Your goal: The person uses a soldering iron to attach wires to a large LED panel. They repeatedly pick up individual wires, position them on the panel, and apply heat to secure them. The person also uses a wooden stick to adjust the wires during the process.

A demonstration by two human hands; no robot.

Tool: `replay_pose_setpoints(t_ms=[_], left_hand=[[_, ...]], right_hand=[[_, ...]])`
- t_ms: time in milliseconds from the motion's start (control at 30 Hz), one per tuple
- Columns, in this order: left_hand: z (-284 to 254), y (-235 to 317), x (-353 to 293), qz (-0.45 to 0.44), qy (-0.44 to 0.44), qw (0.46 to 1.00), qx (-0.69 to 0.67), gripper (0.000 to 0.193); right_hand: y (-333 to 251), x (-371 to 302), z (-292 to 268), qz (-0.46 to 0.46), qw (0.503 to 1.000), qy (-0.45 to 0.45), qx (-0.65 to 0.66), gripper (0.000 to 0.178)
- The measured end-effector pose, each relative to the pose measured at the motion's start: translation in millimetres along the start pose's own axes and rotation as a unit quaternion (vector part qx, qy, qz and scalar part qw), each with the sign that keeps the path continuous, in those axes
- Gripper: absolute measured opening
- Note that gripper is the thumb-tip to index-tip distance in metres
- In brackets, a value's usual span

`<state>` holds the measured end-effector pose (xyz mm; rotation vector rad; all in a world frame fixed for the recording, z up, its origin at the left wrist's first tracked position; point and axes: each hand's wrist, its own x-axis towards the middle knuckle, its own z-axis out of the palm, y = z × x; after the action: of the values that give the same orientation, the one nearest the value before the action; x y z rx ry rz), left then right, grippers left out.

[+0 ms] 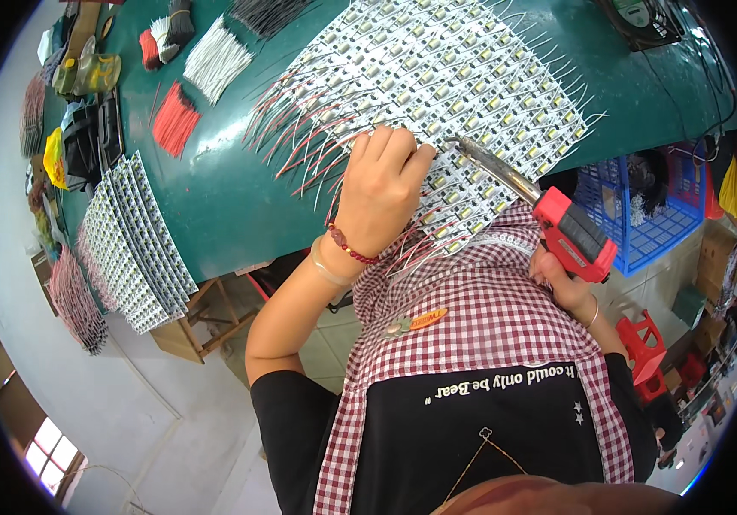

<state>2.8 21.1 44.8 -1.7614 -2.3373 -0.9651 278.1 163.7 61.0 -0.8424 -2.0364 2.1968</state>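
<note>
A large sheet of white circuit boards point(506, 107) with rows of small yellowish components lies on the green table and reaches over its near edge to my apron. Red and white wires point(304, 154) stick out along its left side. My left hand point(385, 176) rests over the sheet with fingers curled and pressed together; what they pinch is hidden. In my right hand point(561, 279), low by the apron, is a soldering gun point(570, 232) with a red and black handle. Its metal tip points up and left, touching or just above the boards, right of my left fingers.
Bundles of red wires point(176, 120), white wires point(218, 60) and black wires point(269, 13) lie on the green table point(239, 206). More wired board strips point(136, 245) hang at the left. A blue crate point(643, 215) and a red stool point(643, 348) stand at the right. A fan point(643, 21) sits far right.
</note>
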Motion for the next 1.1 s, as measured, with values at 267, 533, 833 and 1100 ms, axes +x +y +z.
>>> replay_pose_setpoints(t_ms=[267, 533, 833, 1100], left_hand=[[-2, 5, 1, -0.059, 0.024, 0.997, -0.051, 0.016], [-2, 5, -1, -0.04, 0.018, 0.999, 0.009, 0.021], [2, 1, -2, -0.007, 0.022, 1.0, 0.012, 0.024], [2, 2, -1, -0.004, 0.022, 1.0, 0.014, 0.024]], right_hand=[[-2, 1, 1, -0.002, 1.0, 0.003, -0.008, 0.006], [-6, 2, 3, 0.02, 0.999, -0.01, -0.028, 0.007], [0, 3, 3, 0.02, 0.999, -0.017, -0.025, 0.006], [-2, 3, 6, -0.008, 0.999, -0.003, -0.048, 0.005]])
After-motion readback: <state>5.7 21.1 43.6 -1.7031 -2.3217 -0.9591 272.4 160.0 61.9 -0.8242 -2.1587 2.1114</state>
